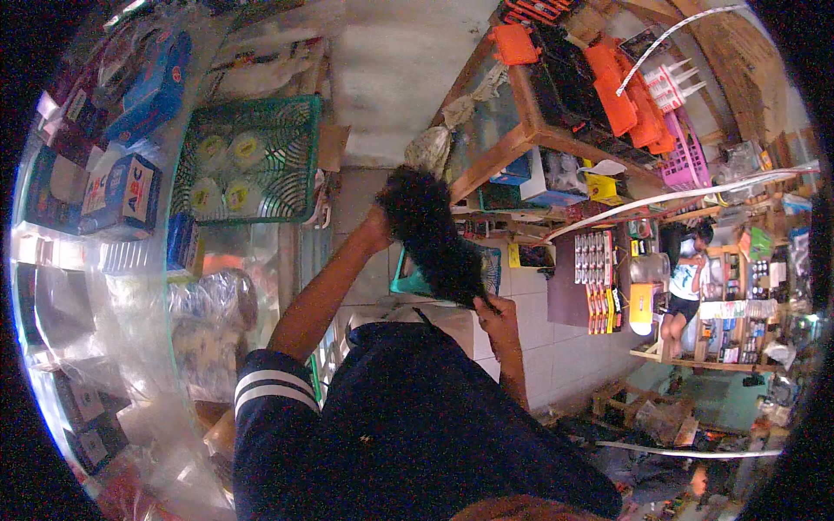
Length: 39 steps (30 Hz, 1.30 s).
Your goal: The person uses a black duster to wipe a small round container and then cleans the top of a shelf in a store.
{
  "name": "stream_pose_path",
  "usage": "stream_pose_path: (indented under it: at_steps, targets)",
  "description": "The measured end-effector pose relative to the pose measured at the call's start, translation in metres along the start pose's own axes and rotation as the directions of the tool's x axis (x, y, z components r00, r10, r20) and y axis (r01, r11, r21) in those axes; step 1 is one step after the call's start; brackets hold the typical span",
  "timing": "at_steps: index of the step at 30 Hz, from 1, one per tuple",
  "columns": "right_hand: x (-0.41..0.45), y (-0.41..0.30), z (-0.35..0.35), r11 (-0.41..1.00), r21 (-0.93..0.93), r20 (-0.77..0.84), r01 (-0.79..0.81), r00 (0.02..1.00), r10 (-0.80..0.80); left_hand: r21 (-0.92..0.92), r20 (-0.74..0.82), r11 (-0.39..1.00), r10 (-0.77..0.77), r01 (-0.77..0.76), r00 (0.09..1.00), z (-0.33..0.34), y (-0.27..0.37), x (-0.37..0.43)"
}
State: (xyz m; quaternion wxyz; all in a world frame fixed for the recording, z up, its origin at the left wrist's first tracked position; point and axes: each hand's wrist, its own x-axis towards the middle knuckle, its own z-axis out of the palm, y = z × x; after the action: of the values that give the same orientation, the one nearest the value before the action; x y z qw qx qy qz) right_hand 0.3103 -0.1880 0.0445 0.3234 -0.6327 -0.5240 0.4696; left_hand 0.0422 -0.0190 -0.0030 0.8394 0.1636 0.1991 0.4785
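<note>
A dark, fluffy feather duster (433,234) spans the space in front of my torso, tilted down to the right. My right hand (498,319) is closed around its narrow near end. Against the far end rests my left hand (378,228), its fingers hidden behind the black fluff. Below the duster, a teal plastic basket (405,277) is partly covered by it. A knotted pale bag (428,148) hangs just past the duster's far tip, beside a wood-framed case.
On my left, a glass counter (171,312) bears boxes and a green plastic basket (313,159) with several round packs. To the right, a wooden-framed display case (531,127) holds orange and black goods. White cables (684,195) cross there. Another person (684,280) is farther off by stocked shelves.
</note>
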Motion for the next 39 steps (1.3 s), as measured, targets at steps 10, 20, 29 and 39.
stream_pose_path:
  at_steps: [10, 20, 29, 39]
  targets:
    - [-0.006, -0.024, -0.011, 0.955, 0.231, -0.076, -0.184, 0.976, 0.206, -0.086, 0.482, 0.971, -0.153, 0.221, 0.863, 0.008, 0.009, -0.004]
    - [-0.015, -0.013, -0.041, 0.956, 0.028, 0.034, -0.292, 0.956, 0.291, -0.085, 0.148, 0.936, -0.327, 0.341, 0.934, 0.02, 0.01, -0.006]
    - [-0.013, 0.008, -0.03, 0.996, -0.067, 0.073, -0.062, 0.995, 0.067, -0.049, 0.239, 0.959, -0.261, 0.28, 0.935, 0.011, 0.016, -0.007]
    - [-0.013, -0.012, -0.02, 0.994, -0.107, 0.175, -0.019, 0.984, 0.038, -0.002, 0.14, 0.988, -0.151, 0.153, 0.978, 0.014, 0.013, -0.013]
